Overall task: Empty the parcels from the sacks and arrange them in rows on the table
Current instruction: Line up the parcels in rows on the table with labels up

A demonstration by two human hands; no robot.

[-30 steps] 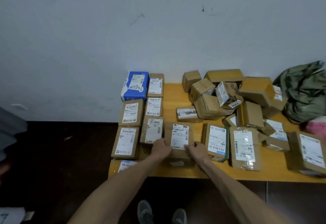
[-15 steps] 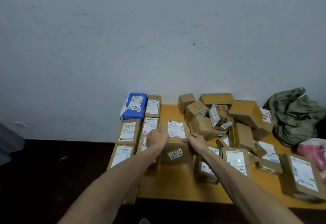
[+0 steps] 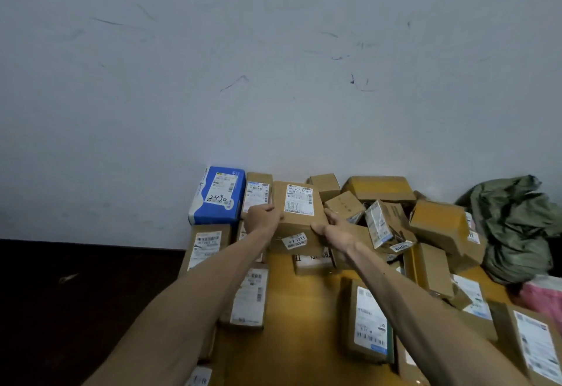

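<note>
Both hands clamp one cardboard box (image 3: 296,218) at the table's (image 3: 304,309) far end: left hand (image 3: 262,218) fingers curled over its left edge, right hand (image 3: 336,229) gripping its right side. Box just beside the small labelled parcel (image 3: 258,194) next to the blue parcel (image 3: 217,195); loose heap (image 3: 395,218) to its right

Bare counter strip (image 3: 304,312) lies open down the middle, rowed parcels (image 3: 248,297) hemming left, jumbled pile (image 3: 438,224) crowding right.
</note>
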